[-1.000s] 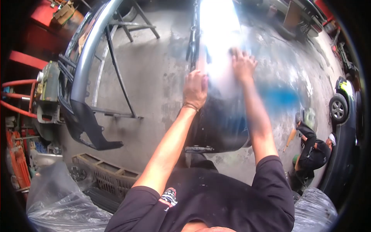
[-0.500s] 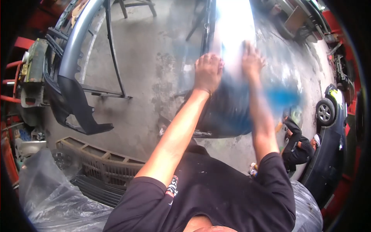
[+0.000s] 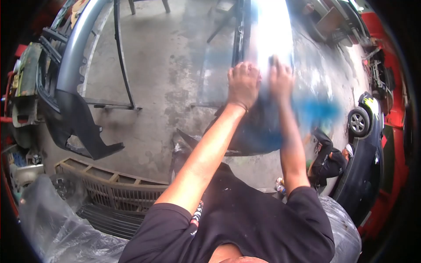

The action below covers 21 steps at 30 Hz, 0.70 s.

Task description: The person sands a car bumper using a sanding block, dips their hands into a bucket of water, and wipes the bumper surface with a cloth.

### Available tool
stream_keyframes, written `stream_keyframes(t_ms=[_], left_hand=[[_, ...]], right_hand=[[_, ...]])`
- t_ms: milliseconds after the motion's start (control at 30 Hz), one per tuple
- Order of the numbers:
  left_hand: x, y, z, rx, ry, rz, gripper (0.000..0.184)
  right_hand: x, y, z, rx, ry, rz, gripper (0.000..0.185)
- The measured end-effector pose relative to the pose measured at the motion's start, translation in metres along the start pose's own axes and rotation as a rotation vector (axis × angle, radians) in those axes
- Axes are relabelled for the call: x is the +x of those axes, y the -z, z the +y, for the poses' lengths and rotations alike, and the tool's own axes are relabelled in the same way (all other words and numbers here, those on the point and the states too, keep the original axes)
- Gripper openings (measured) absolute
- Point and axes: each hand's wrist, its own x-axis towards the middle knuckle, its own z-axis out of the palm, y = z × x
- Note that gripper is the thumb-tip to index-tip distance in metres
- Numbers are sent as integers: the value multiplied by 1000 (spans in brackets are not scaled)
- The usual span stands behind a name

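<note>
A long, glossy dark car panel [image 3: 254,138] runs away from me, with strong white glare on its far part. My left hand [image 3: 244,83] rests on its left edge, fingers bent over something I cannot make out; a small reddish bit shows by the fingertips. My right hand [image 3: 281,79] lies on the glossy surface just to the right, fingers stretched forward and slightly apart. Blur and glare hide whether anything is under its palm. A band is around my left wrist.
On the left a grey bumper [image 3: 74,96] hangs on a metal stand. A slatted frame [image 3: 114,188] and plastic sheeting [image 3: 66,228] lie lower left. At right a person [image 3: 328,162] crouches beside a dark car [image 3: 362,168].
My view has shifted, so the bumper and the parked car appear further left. My right hand has drawn back along the panel and is now closer to my left hand.
</note>
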Motion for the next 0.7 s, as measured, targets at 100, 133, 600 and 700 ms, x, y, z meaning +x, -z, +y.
stream_keyframes(t_ms=[100, 133, 600, 700], left_hand=[[2, -3, -2, 10, -8, -34, 33], [2, -3, -2, 28, -15, -19, 34], [6, -3, 0, 67, -97, 47, 28], [5, 0, 2, 84, -100, 47, 27]], right_hand=[[-24, -15, 19, 219, 184, 154, 45], [-10, -21, 32, 95, 219, 203, 44], [-52, -36, 40, 135, 122, 296, 44], [20, -51, 52, 87, 50, 258, 43]])
